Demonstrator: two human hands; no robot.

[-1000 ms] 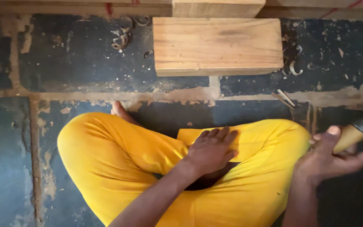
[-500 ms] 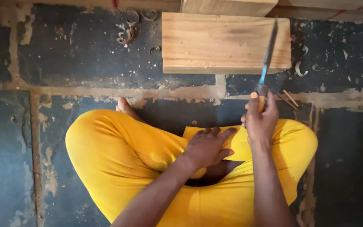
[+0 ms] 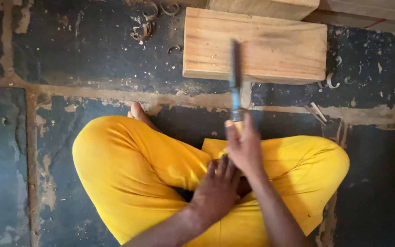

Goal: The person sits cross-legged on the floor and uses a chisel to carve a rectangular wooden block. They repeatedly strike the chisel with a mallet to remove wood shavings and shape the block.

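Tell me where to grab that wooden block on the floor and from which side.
Take the wooden block by its two short ends, coming from above with both hands. It lies flat, its long side facing the knees. The right hand holds a chisel over it, and the left hand rests on the lap.

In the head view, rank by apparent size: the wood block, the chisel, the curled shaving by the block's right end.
1. Wood block
2. Chisel in the right hand, motion-blurred and nearer the camera, so only roughly judged
3. Shaving

Bright yellow trousers (image 3: 129, 174) — loose, creased at the knees — with bare forearms and a bare foot (image 3: 139, 114).
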